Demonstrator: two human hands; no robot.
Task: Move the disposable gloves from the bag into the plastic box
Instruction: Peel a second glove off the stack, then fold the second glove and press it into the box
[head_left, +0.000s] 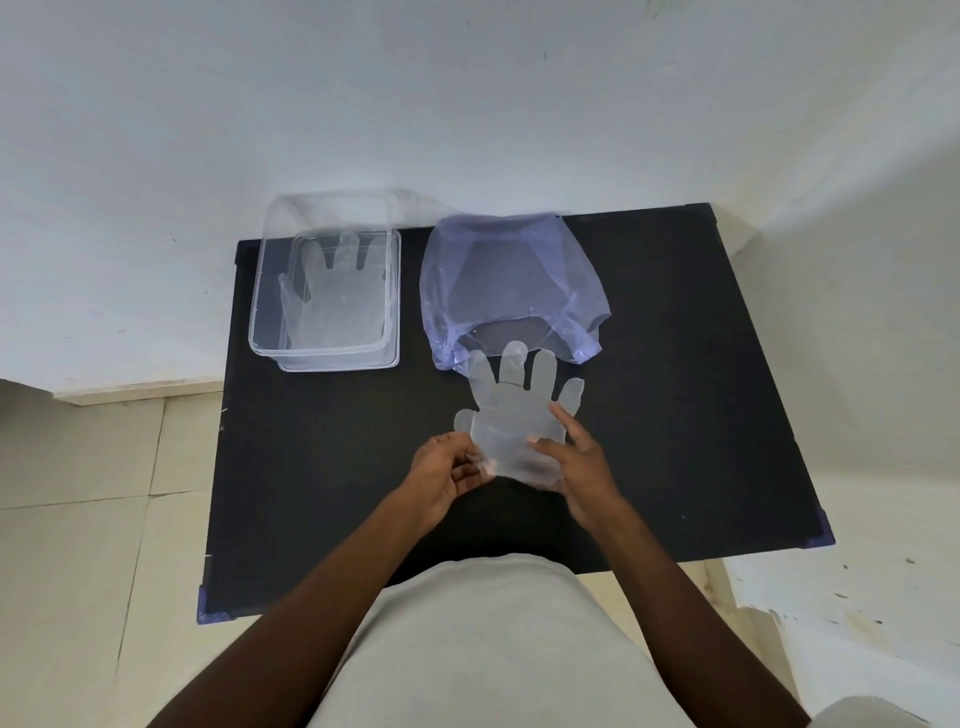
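A thin clear disposable glove (511, 410) is spread flat above the middle of the black table, its fingers pointing toward the bag. My left hand (449, 475) pinches the cuff's left edge and my right hand (574, 460) holds its right edge. The translucent bluish bag (498, 275) lies behind the glove with its mouth facing me; the glove's fingertips overlap that mouth. At the table's back left stands the clear plastic box (265, 317), open, with at least one glove (332, 296) lying flat inside.
The black table (322, 457) sits in a corner against white walls, with tiled floor to its left. The box's clear lid (322, 205) leans at the wall behind it. My light shirt fills the lower middle of the view.
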